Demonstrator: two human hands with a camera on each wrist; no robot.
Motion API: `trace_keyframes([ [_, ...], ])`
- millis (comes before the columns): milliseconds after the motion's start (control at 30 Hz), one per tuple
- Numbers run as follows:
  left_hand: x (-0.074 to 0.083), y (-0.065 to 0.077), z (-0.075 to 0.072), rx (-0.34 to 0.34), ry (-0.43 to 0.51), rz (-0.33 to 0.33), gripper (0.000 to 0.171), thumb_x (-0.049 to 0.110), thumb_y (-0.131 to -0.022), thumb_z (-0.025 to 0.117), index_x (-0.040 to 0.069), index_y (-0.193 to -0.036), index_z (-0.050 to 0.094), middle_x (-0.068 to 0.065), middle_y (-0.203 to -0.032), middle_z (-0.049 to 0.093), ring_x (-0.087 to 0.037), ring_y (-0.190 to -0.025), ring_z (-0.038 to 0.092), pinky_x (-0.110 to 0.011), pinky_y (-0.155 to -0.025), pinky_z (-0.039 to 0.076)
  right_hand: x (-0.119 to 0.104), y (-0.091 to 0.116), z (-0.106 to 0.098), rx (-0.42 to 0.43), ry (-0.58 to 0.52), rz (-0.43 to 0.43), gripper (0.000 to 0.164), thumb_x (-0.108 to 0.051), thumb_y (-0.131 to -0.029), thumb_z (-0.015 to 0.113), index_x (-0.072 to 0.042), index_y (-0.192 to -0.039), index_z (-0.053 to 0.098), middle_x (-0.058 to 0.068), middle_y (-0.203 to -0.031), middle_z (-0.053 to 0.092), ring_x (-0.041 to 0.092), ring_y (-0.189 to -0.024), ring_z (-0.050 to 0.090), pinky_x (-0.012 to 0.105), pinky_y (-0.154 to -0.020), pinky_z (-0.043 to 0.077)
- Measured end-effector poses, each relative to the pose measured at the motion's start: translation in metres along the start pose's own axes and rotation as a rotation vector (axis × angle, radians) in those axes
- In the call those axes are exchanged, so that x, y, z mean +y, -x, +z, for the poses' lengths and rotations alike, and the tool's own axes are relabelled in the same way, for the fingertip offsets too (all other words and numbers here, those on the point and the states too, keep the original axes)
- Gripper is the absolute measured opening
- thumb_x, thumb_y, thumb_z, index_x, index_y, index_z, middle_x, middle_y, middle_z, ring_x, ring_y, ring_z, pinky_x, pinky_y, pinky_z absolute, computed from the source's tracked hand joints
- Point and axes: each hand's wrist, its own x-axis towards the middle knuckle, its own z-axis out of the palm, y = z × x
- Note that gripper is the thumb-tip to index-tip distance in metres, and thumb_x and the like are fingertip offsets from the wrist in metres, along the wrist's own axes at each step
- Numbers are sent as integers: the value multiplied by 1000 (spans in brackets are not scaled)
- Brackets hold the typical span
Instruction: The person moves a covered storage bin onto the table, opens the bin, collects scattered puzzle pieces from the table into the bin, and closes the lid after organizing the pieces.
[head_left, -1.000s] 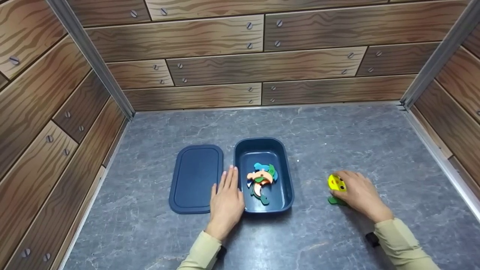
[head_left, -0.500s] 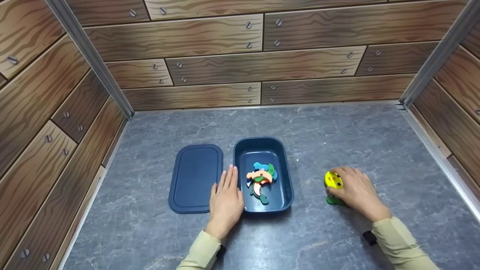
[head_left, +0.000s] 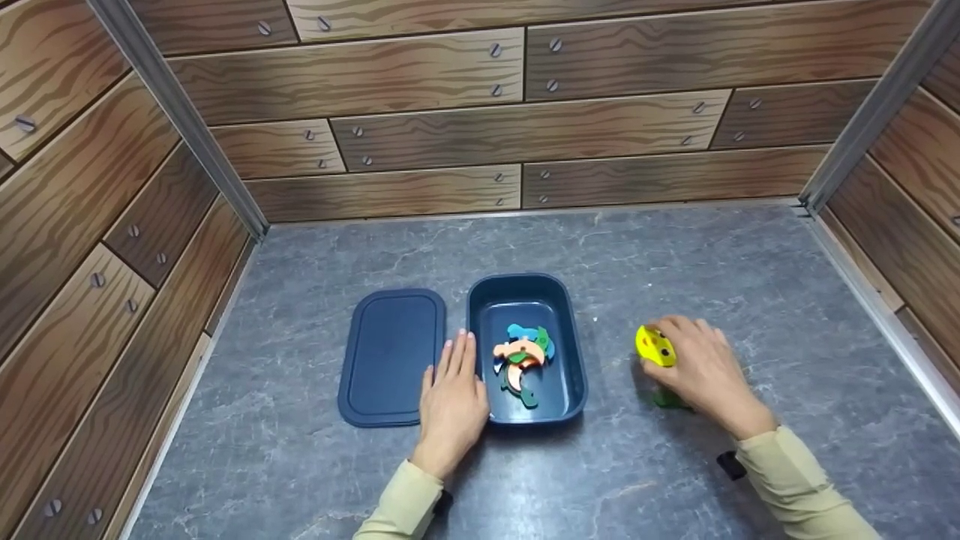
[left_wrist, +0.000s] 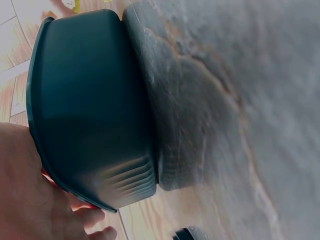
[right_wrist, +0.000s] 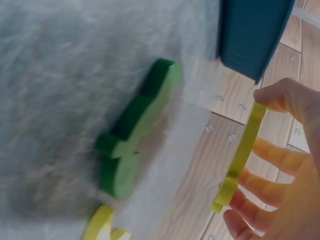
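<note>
My right hand pinches a flat yellow toy piece with dark eye dots, thumb on one side and fingers on the other. In the right wrist view this yellow piece is seen edge-on, off the table. Below that hand lies a green animal-shaped piece, partly hidden in the head view. With fingers straight, my left hand rests along the left side of a dark blue box. Inside the box, several blue, green and peach pieces lie in a loose heap.
A dark blue lid lies flat left of the box, close to the left hand. Another yellow piece shows at the bottom of the right wrist view. Wood-patterned walls bound the grey marbled table.
My right hand has lifted the yellow piece and carried it a little left and away from me. The green piece stays on the table. My left hand and the box are still.
</note>
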Motion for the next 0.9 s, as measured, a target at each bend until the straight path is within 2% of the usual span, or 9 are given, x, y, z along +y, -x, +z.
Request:
trace_keyframes([
  [533, 1, 1, 1, 24, 7, 3, 58, 22, -101, 45, 13, -156, 30, 0, -161, 23, -23, -147, 22, -56, -113, 23, -22, -12, -11, 92, -23, -88, 53, -21, -74, 84, -6, -121, 65, 13, -121, 61, 32, -97, 53, 41, -73, 34],
  [900, 1, -1, 0, 5, -5, -9, 59, 23, -101, 44, 14, -157, 28, 1, -162, 21, -23, -147, 20, -55, -115, 20, -36, -27, -15, 83, -30, -148, 51, -22, -78, 79, -6, -124, 64, 14, -126, 60, 34, -104, 52, 47, -81, 37],
])
